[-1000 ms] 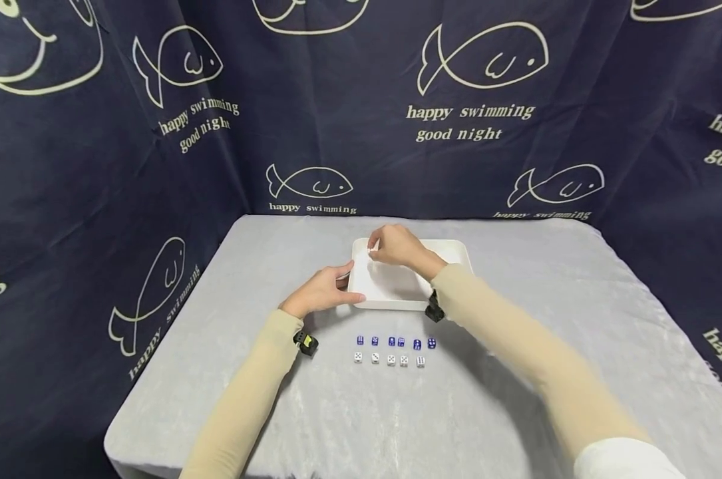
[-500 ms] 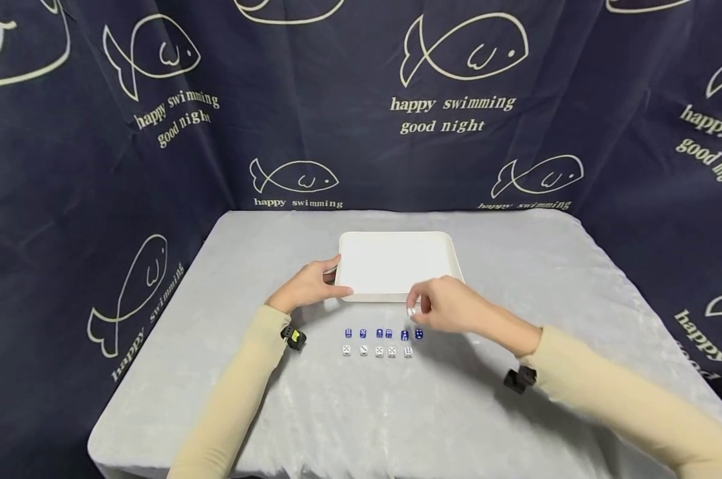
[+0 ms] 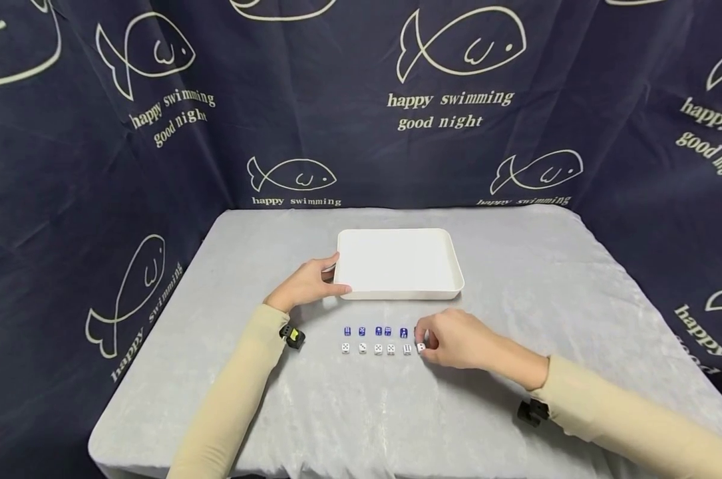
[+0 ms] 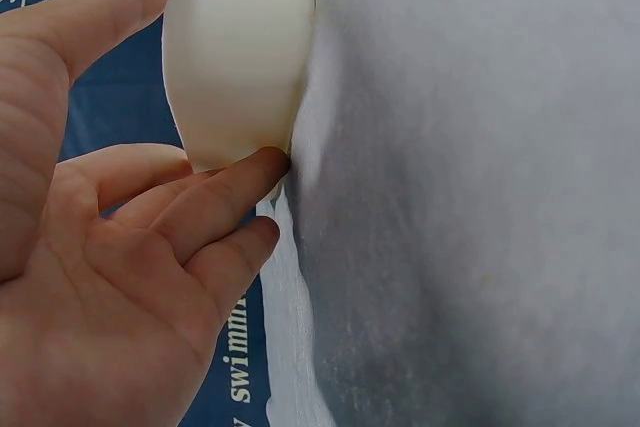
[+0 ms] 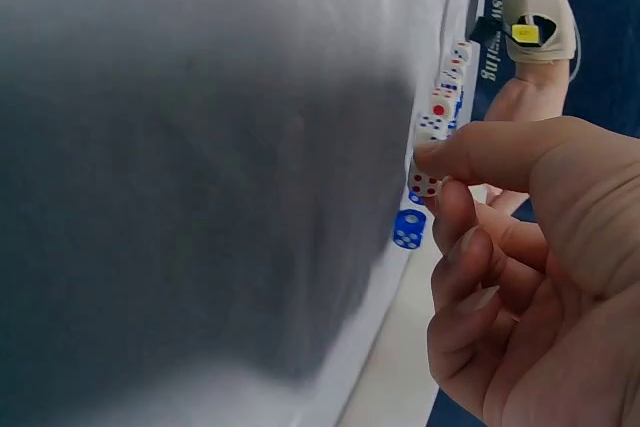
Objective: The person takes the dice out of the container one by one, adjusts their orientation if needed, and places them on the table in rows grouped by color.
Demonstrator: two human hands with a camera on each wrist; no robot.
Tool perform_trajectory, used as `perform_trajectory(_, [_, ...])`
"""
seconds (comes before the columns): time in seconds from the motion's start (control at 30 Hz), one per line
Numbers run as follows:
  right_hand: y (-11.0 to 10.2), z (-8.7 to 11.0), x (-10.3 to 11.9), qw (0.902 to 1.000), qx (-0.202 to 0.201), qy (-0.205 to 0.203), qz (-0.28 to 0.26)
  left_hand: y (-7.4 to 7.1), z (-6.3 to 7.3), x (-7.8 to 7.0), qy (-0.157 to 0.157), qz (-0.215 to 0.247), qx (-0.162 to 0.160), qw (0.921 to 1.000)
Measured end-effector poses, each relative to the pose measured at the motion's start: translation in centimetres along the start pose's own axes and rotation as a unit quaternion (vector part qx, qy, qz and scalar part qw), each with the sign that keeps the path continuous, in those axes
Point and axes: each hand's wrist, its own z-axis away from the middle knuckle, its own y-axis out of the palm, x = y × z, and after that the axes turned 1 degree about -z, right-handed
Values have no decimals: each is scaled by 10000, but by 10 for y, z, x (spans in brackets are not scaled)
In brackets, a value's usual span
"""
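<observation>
My left hand (image 3: 305, 286) grips the left end of a shallow white tray (image 3: 399, 295). In the left wrist view its thumb and fingers span the tray's outer wall (image 4: 240, 57). My right hand (image 3: 462, 339) pinches a white die (image 3: 421, 347) between thumb and fingertips, low over the cloth at the right end of a row of white dice (image 3: 378, 349). In the right wrist view red pips show on the pinched die (image 5: 424, 185). A row of blue dice (image 3: 378, 330) lies just behind the white ones; its rightmost blue die (image 5: 408, 230) is mostly covered by my hand in the head view.
A grey plush cloth (image 3: 277, 412) covers the table. Behind and beside it hangs a dark blue curtain (image 3: 361, 133) with fish drawings. The tray stands beyond the dice, its floor bare white.
My right hand has come from over the tray toward me with the white die, down to the end of the white row. The left hand keeps its grip on the tray.
</observation>
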Motion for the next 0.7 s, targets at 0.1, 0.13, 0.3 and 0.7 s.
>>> perform_trajectory(0.1, [4,1,-3,9999,-72,-43,60,2,0,1,4,103,13,9999])
perform_trajectory(0.13, [5,2,-3,9999,-94,-40,55,2,-1,2,8,106,14,9999])
perform_trajectory(0.3, [7,3,-4,9999,-143,75,9,3,-4,3,30,69,18,10000])
perform_trajectory(0.7, [-40,2,-24,9948,-876,499,-152,-28,26,8,-139,-806,-286,9962])
